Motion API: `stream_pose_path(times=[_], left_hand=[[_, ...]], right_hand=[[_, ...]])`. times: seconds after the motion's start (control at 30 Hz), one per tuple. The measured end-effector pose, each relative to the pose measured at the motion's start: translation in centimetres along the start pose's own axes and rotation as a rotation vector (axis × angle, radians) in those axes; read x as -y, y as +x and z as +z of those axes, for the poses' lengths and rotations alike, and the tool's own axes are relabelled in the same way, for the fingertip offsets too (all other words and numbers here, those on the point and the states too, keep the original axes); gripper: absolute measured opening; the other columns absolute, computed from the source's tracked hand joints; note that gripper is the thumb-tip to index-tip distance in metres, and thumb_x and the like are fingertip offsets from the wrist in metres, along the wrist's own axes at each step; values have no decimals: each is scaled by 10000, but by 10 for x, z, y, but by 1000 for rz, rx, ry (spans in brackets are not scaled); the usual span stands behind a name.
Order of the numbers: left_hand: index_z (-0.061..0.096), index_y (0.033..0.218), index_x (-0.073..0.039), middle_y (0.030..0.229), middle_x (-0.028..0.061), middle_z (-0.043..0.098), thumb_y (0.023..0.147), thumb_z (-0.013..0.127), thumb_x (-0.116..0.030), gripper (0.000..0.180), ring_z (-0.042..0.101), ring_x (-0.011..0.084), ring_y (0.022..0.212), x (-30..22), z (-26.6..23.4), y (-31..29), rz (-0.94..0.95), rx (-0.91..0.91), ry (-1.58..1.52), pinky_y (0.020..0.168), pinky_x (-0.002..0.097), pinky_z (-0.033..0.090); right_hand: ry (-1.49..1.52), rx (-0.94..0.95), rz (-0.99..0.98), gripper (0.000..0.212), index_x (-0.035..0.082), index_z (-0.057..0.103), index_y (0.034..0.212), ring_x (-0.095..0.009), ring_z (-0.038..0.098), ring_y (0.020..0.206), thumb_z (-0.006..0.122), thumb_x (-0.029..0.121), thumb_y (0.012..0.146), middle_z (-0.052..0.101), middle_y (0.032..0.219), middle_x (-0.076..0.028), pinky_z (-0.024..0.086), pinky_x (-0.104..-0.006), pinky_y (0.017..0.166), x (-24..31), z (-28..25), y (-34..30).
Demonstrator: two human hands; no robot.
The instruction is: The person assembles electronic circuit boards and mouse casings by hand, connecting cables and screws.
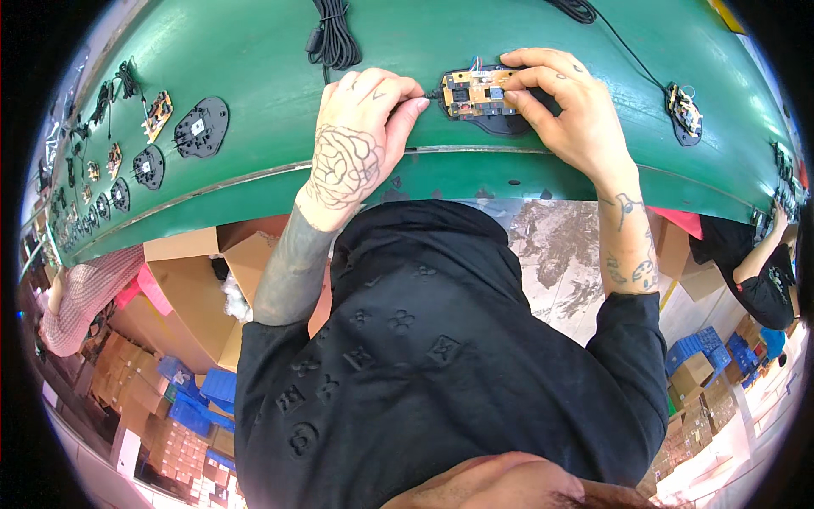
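Below, brown cartons, blue boxes — hands on circuit board

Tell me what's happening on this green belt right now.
A person in black works at a green conveyor belt. Their right hand steadies a tan circuit board seated on a black base, while the left hand pinches the black cable at the board's edge. A coiled cable and more bases and boards lie along the belt.

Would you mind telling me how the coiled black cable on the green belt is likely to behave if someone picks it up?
The coiled black cable is thin and bundled in loops, so it would probably flop and sag. It looks light for its size. Its loose end trails off along the green belt, so it may drag or snag.
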State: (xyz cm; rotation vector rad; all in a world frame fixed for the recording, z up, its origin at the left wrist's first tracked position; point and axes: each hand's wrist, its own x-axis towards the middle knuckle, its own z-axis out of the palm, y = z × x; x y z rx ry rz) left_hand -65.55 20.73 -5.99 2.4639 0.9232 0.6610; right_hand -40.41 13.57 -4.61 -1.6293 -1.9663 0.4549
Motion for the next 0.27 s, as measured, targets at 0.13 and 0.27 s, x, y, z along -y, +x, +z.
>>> stream_pose_path(times=[0.13,0.27], left_hand=[[691,926,-63,822,63,632,887,704,-133,82,596,239,762,-1,-2,6,-49,63,-71,728,363,461],[684,916,-45,808,70,633,895,700,-135,94,595,238,746,2,-7,11,-38,166,-137,703,363,464]], right_hand=[[26,-11,15,112,76,713,950,-265,632,1109,722,115,845,698,1158,-52,510,-384,953,-1,2,-3],[32,-3,50,116,82,719,958,-273,628,1122,721,126,851,698,1169,-60,502,-383,971,-1,2,-5]])
